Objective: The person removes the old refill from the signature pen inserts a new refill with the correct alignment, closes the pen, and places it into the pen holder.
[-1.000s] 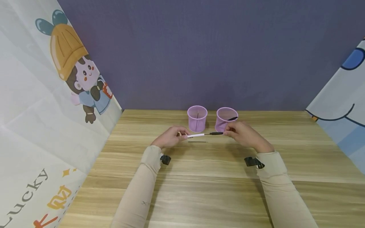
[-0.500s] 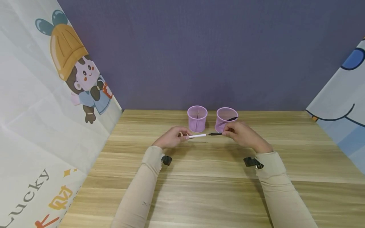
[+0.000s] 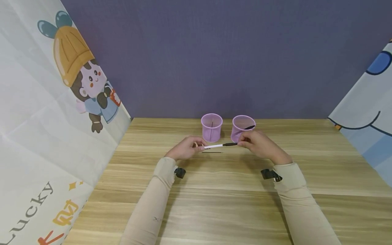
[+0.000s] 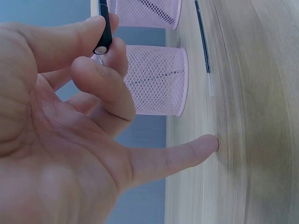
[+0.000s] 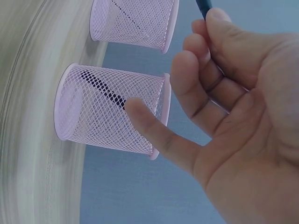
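Above the table, a pen with a white barrel [image 3: 214,146] and a black section [image 3: 229,144] is held level between both hands. My left hand [image 3: 187,147] pinches the white barrel's end; its black tip [image 4: 103,39] shows between thumb and fingers in the left wrist view, little finger stretched toward the tabletop. With thumb and fingertips, my right hand [image 3: 259,144] pinches the black section, its little finger extended in front of a mesh cup [image 5: 107,126]. White and black parts meet, with no gap visible. Below the pen lies a thin dark refill [image 3: 212,152] with a clear end.
Two pink mesh cups stand behind the hands. The left cup [image 3: 206,135] holds a thin dark stick [image 3: 212,126]; the right cup [image 3: 235,135] has a black pen-like piece [image 3: 249,127] leaning at its rim. A dark blue-grey wall [image 3: 226,61] rises behind the wooden table [image 3: 220,204].
The bare thin rod seen between the white barrel and black section has vanished as the two parts came together. My left hand shifted slightly right, my right hand slightly left.
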Demonstrator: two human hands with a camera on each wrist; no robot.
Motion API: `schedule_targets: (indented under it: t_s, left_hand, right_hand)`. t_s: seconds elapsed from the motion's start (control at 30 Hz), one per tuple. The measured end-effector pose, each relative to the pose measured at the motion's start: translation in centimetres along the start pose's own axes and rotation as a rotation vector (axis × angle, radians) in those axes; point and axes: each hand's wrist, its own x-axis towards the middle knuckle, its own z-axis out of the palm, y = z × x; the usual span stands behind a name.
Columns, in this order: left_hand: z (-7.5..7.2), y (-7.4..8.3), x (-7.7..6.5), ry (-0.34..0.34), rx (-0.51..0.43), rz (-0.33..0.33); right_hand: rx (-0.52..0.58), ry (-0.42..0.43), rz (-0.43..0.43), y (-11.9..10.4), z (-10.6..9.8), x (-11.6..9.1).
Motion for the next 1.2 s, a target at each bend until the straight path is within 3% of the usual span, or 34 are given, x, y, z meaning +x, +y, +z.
schedule_targets:
  t_s: [0.37,1.2]
  left_hand:
    - [0.06,0.02,0.02,0.003,0.005,-0.001]
    - [0.16,0.12,-0.01,0.004,0.005,-0.006]
  right_hand:
    - [0.009,-0.019,0.019,0.01,0.06,0.12]
    - [0.024,-0.022,-0.022,0.03,0.14,0.09]
